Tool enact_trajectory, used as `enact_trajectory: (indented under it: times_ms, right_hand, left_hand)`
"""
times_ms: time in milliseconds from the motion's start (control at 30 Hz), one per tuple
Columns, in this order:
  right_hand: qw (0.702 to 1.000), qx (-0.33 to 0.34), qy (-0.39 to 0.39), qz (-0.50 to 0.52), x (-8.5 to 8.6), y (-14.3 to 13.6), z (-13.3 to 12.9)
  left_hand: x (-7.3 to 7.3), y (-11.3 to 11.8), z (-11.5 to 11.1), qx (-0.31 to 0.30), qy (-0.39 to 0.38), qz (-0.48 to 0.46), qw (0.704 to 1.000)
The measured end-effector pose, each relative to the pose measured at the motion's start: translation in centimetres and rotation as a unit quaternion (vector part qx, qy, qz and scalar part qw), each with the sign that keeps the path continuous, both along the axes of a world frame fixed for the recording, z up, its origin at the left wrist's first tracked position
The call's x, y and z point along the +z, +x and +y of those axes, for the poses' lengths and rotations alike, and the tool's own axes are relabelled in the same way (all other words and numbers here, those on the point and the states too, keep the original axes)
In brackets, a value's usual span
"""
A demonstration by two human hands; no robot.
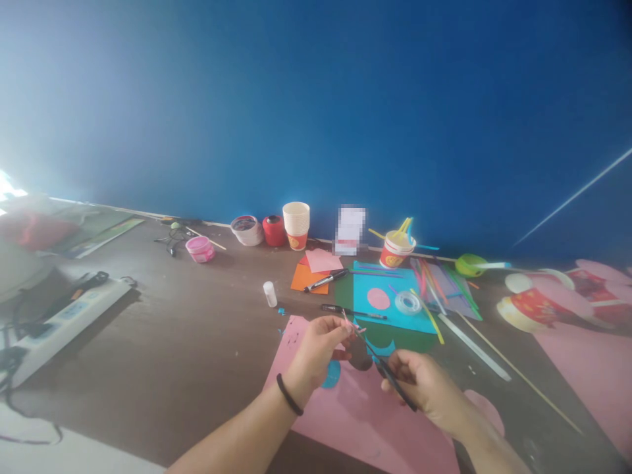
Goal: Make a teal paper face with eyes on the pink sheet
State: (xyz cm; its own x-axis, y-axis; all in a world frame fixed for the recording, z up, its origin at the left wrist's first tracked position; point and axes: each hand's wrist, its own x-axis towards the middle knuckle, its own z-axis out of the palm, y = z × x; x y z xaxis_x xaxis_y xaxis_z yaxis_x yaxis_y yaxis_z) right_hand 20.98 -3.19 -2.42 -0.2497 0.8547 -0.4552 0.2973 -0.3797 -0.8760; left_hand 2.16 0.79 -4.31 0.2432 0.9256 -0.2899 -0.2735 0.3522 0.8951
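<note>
My left hand [316, 349], with a black band at the wrist, pinches a small pink paper piece [351, 326] between thumb and fingers. In my right hand [419, 380] is a pair of scissors [394, 383] with dark handles; the blades point up and left to the pink piece. Whether the blades touch the paper is too small to tell. Below both hands lies a large pink paper sheet [375, 431]. A blue paper circle [331, 374] rests on it beside my left hand. Between the hands shows a dark rounded patch [361, 357], unclear in kind.
Ahead lie a blue sheet [363, 306], a tape roll [408, 302], black pens [353, 312] and a glue stick [270, 294]. Stacked paper cups [296, 227] and a cup of straws [396, 250] stand by the blue wall. A power strip [74, 322] lies left, decorated cups [528, 309] right.
</note>
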Motion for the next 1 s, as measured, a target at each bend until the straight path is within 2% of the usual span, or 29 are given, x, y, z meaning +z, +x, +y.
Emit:
enact_trajectory:
  times_ms: [300,667,1000]
  right_hand:
    - [1.0,0.008,-0.001,-0.023,0.3,-0.06,0.09]
    - [1.0,0.013,-0.007,-0.021,0.89,-0.06,0.04]
    - [1.0,0.007,-0.002,-0.023,0.96,-0.1,0.02]
  left_hand:
    - [-0.12,-0.05,-0.01,-0.002,-0.004,-0.016,1.0]
    - [0.71,-0.09,0.01,0.0,-0.02,-0.014,1.0]
    - [0.54,-0.11,0.05,0.0,-0.011,-0.009,1.0]
